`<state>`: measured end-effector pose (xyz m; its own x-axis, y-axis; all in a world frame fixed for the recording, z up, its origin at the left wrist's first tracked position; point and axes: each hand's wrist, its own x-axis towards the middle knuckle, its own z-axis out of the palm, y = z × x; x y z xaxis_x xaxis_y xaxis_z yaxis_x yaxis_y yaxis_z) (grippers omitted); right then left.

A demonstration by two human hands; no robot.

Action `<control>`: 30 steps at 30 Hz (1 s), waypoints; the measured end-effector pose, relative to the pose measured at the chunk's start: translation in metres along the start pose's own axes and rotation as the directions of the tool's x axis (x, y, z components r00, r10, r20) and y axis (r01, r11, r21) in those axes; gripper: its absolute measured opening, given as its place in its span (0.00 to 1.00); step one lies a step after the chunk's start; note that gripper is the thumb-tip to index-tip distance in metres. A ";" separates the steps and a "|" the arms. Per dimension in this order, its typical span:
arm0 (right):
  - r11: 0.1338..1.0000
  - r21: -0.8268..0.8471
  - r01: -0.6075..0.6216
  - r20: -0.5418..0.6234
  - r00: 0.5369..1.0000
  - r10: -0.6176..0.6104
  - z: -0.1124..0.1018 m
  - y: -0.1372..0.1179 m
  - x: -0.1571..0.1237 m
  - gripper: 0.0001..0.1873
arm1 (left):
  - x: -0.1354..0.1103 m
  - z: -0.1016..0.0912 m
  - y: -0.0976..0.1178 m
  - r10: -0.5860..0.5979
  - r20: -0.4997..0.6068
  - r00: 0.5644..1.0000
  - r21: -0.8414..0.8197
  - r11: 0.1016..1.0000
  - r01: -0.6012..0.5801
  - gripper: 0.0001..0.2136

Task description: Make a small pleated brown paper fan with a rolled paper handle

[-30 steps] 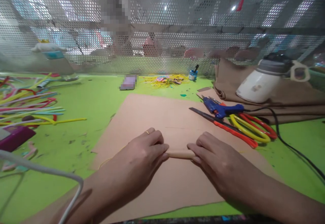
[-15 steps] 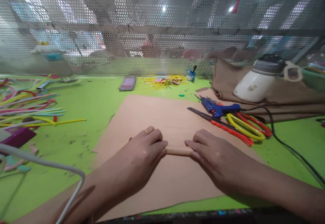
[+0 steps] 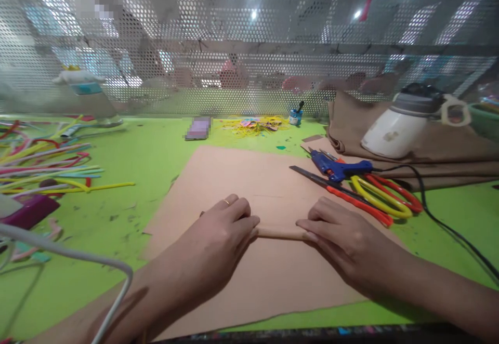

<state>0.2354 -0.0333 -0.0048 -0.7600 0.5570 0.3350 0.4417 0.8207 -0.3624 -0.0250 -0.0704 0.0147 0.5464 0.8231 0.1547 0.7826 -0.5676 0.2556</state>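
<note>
Hands meet low on a big sheet of brown paper (image 3: 249, 177) that lies flat on the green tabletop (image 3: 148, 151). Between them shows a short stretch of a thin paper roll (image 3: 278, 233), the same brown as the sheet, lying crosswise on it near its middle. The left hand (image 3: 218, 237) is palm down with its fingers curled over the roll's left end, which is hidden beneath them; a ring (image 3: 226, 202) sits on one finger. The right hand (image 3: 345, 237) lies flatter – fingers nearly straight, their tips pressing on the roll's right end, nothing closed inside it.

Just beyond the right hand, two pairs of scissors overlap on the sheet's right edge: the red scissors (image 3: 360, 204) nearer, the yellow scissors (image 3: 384, 198) partly across them. A blue glue gun (image 3: 336, 168) lies touching them on the far side, and its black cord (image 3: 448, 225) runs off to the right over the tabletop. Behind these, a white jug (image 3: 401, 128) with a grey lid lies on folded brown cloth (image 3: 452, 154).

To the left, well apart from the sheet, coloured pipe cleaners (image 3: 47, 164) are spread about, with a magenta box (image 3: 29, 211) near them. A white wire (image 3: 81, 257) crosses the lower left corner. At the back, a small blue pot (image 3: 295, 117) and a heap of yellow scraps (image 3: 253, 124) sit before a perforated screen (image 3: 249, 53).
</note>
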 end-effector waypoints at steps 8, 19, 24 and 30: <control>0.998 -0.056 0.009 0.037 0.999 -0.007 -0.003 0.003 0.003 0.14 | -0.003 0.002 0.005 0.034 -0.051 0.998 0.029 0.999 -0.033 0.11; 0.980 0.085 -0.179 0.019 0.984 0.178 -0.011 0.011 -0.003 0.06 | 0.001 0.010 -0.002 0.009 -0.095 0.995 -0.123 0.992 -0.020 0.09; 0.972 0.211 -0.103 -0.300 0.939 0.165 -0.021 0.010 -0.009 0.06 | -0.001 0.012 -0.003 -0.022 -0.104 0.994 -0.137 0.991 0.007 0.08; 0.965 0.244 -0.098 -0.359 0.915 0.184 -0.023 0.006 -0.007 0.09 | 0.000 0.011 -0.005 -0.043 -0.097 0.994 -0.183 0.983 0.025 0.08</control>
<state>0.2544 -0.0295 0.0102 -0.4433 0.7062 0.5520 0.3845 0.7062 -0.5946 -0.0259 -0.0676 0.0024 0.4803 0.8449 0.2356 0.7284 -0.5339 0.4294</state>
